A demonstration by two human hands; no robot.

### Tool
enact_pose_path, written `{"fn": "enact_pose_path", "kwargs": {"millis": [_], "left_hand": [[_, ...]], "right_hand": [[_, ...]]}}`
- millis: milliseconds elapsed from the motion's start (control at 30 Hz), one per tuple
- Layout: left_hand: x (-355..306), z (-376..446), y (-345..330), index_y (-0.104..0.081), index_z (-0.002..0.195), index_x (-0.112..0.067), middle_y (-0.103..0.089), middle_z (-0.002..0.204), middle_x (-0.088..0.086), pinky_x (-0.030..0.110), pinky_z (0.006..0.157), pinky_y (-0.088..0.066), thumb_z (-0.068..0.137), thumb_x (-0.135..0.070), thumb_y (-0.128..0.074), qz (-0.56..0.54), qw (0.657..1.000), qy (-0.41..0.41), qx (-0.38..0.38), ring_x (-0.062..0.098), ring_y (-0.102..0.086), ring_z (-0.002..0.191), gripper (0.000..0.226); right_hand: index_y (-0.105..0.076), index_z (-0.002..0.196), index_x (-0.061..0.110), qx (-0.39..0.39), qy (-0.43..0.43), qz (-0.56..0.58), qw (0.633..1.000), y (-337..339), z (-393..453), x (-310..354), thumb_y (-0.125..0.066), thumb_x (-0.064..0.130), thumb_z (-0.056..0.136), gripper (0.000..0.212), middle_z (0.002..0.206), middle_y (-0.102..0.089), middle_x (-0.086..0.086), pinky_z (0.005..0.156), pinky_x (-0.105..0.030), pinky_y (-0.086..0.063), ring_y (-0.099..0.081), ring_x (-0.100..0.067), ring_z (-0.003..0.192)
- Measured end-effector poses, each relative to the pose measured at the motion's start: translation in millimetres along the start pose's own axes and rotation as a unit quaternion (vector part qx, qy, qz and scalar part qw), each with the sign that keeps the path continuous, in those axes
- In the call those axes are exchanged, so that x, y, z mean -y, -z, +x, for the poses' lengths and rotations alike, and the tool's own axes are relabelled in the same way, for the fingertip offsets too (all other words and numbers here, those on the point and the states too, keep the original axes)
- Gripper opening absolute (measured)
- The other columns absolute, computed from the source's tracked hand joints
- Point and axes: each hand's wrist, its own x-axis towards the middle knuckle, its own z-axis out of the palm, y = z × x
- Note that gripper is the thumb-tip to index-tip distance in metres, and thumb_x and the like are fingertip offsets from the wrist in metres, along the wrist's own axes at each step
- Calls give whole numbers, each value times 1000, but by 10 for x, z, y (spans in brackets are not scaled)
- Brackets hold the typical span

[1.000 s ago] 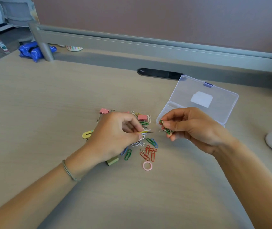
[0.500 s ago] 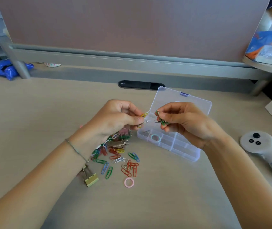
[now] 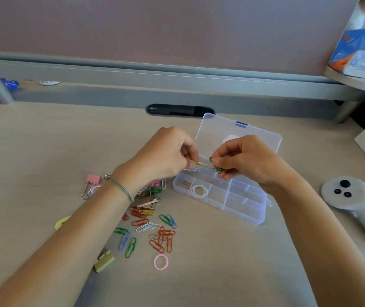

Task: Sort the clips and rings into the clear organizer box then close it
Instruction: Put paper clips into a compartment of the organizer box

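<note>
The pale wood desk [image 3: 44,151] carries scattered paper clips [image 3: 150,231], a pink ring [image 3: 161,262], an open clear box [image 3: 243,209] and a white controller [image 3: 354,202].

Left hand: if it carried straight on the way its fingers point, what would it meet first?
Probably the right hand. The left hand pinches a yellow paper clip whose tip points right at the green paper clips pinched there, above the clear plastic organizer box; depth is unclear.

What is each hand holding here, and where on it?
Left hand pinches a yellow paper clip at one end; right hand pinches a small bunch of green paper clips at their top. Both are above the open organizer box.
</note>
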Motion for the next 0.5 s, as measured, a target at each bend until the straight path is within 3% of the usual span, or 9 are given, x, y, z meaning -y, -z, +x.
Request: {"fn": "enact_pose_path", "kwargs": {"millis": [167,333,500], "left_hand": [[-12,3,-67,-75,73,-28,-70,69,-11,26,66,-55,78,-5,-80,48,998,-26,30,7,-68,70,24],[11,25,-105,-75,77,-29,-71,77,-8,35,72,-59,80,-8,-79,79,995,-62,24,12,-68,74,21],[-3,20,-113,-74,81,-28,-69,77,-8,36,71,-59,81,-9,-79,95,992,-79,29,13,-66,75,20]], "right_hand": [[-76,80,4,-5,9,-74,997,-34,4,-11,-75,-1,81,5,69,-73,-13,61,-26,-60,-69,-24,58],[-75,76,20,-17,98,-220,970,-103,5,-1,-74,5,78,15,68,-72,1,59,-17,-52,-66,-8,51],[-76,82,29,-43,149,-307,939,-154,-17,-12,-75,14,78,15,73,-63,17,58,-7,-36,-58,0,65]]}}
